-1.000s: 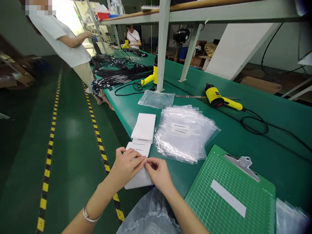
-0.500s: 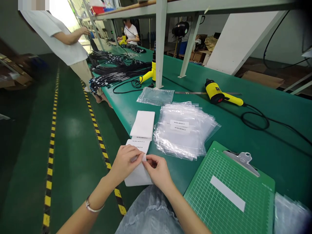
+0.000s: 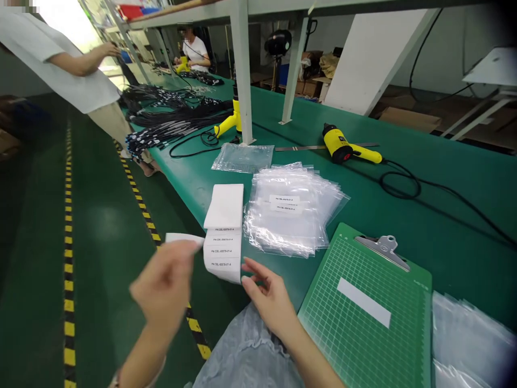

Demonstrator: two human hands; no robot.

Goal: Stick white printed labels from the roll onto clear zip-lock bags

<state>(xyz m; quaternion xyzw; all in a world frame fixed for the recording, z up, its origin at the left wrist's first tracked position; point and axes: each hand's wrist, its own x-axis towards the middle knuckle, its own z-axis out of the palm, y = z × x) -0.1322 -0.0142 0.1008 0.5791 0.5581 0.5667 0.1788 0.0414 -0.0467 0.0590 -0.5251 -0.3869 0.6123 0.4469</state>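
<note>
A fan-folded stack of printed labels (image 3: 224, 205) lies at the table's near left edge, its front strip of labels (image 3: 221, 252) draped toward me with several printed lines showing. To the left of it, over the floor, my left hand (image 3: 165, 285) is closed and blurred. A blank-looking white strip of label paper (image 3: 182, 237) sticks out from its fingers. Close by the strip's right edge is my right hand (image 3: 269, 296), thumb and fingers apart; whether a fingertip touches the edge I cannot tell.
Clear zip bags (image 3: 288, 231), two labels on top, lie right of the labels. A green clipboard (image 3: 363, 345) carries a white strip (image 3: 363, 303). Behind are a yellow heat gun (image 3: 339, 145), another bag (image 3: 242, 157), black cables (image 3: 173, 126) and a shelf post (image 3: 242, 70). Two people are farther back.
The white paper that hung below the labels now shows in my left hand, which has moved left. My right hand's fingers have parted from their pinch. The view has shifted right.
</note>
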